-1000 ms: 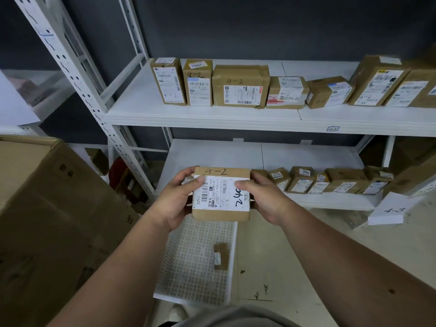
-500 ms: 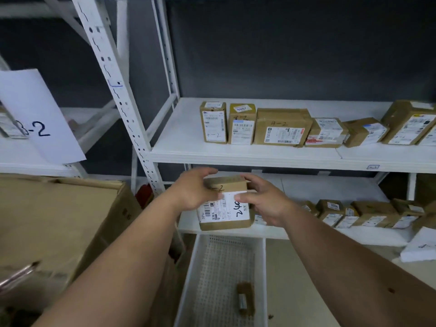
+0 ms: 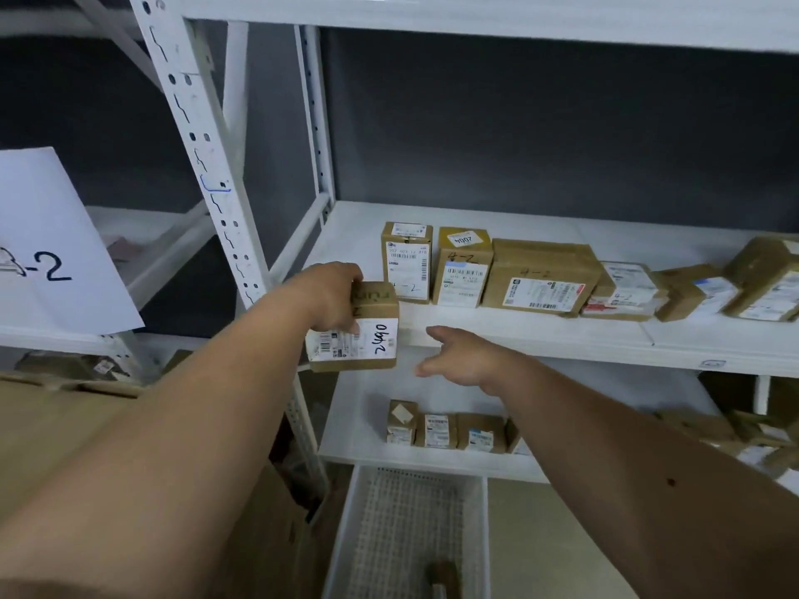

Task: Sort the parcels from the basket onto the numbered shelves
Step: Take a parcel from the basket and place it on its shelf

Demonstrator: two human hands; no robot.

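The fingers (image 3: 346, 326) of the left hand (image 3: 330, 296) are curled over the top and near face of a square cardboard parcel (image 3: 359, 328), held at centre frame against the front edge of the smooth white metal shelf (image 3: 540, 339). A glossy label marked 2490 is shown on it. The right hand (image 3: 458, 356), which half a second ago was gripping the parcel's right side, is now released, its fingers loosely spread just beside it. A white perforated plastic basket (image 3: 346, 533) is seen at lower centre.
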